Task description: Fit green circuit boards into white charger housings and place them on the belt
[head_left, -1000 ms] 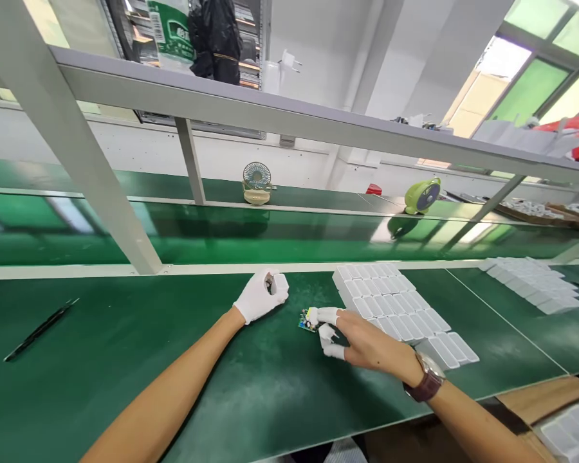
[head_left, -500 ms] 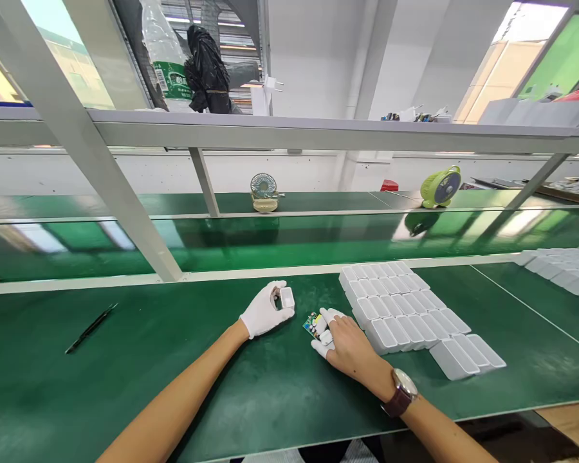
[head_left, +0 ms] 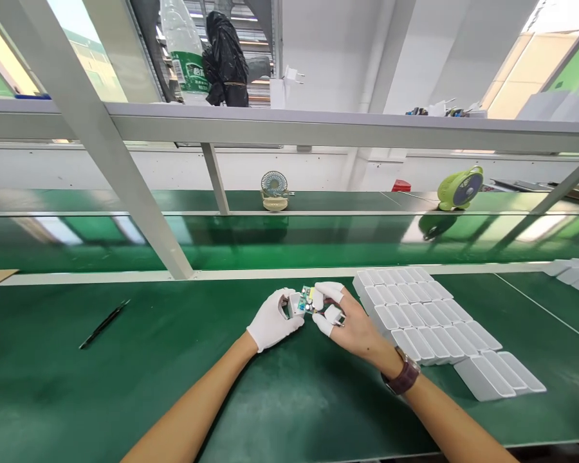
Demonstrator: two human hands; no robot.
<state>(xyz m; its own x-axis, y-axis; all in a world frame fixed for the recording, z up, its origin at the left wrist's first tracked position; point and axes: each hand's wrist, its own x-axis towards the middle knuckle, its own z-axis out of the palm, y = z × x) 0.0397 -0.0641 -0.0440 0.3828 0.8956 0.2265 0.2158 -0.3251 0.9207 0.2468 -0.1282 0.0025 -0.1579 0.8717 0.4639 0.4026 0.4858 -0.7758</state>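
My left hand [head_left: 273, 319], in a white glove, is closed around a small white plastic case [head_left: 295, 303] just above the green bench. My right hand [head_left: 346, 319], with white finger cots and a brown wristwatch, pinches a small green circuit board [head_left: 307, 299] and holds it against the open side of the case. A second small white part [head_left: 334, 315] is tucked under the right fingers. The two hands meet at the middle of the bench.
Rows of white plastic cases [head_left: 422, 315] lie on the bench to the right of my hands. Black tweezers [head_left: 104, 323] lie at the left. Behind a white rail runs a green conveyor with two small fans [head_left: 274, 190] [head_left: 459, 188]. An overhead shelf carries a bottle [head_left: 185, 51].
My right hand lifted the circuit board off the bench and carried it left to the case in my left hand. The camera view shifted slightly.
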